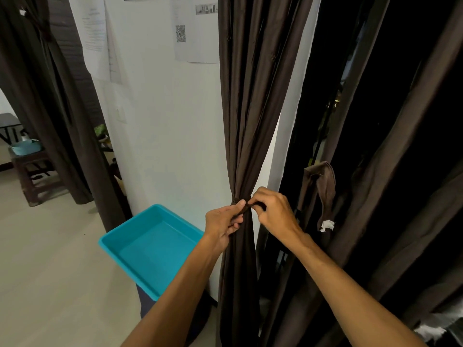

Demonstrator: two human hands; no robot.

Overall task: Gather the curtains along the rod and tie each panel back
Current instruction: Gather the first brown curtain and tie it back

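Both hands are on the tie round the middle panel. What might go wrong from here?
1. The tie looks held only by pinches of the left hand and right hand; a slip would likely let the gathered panel spread open.
2. The teal tray sits close beside the panel; a step forward might knock it.

The pale floor (pixel 50 259) spreads below and left of the grip, where the left hand (pixel 223 221) and right hand (pixel 273 211) pinch the tie (pixel 236 202). Just below-left of it, a teal tray (pixel 117 249) rests on a dark stand (pixel 146 306). Far left, a wooden stool (pixel 32 169) carries a teal basin (pixel 25 147).
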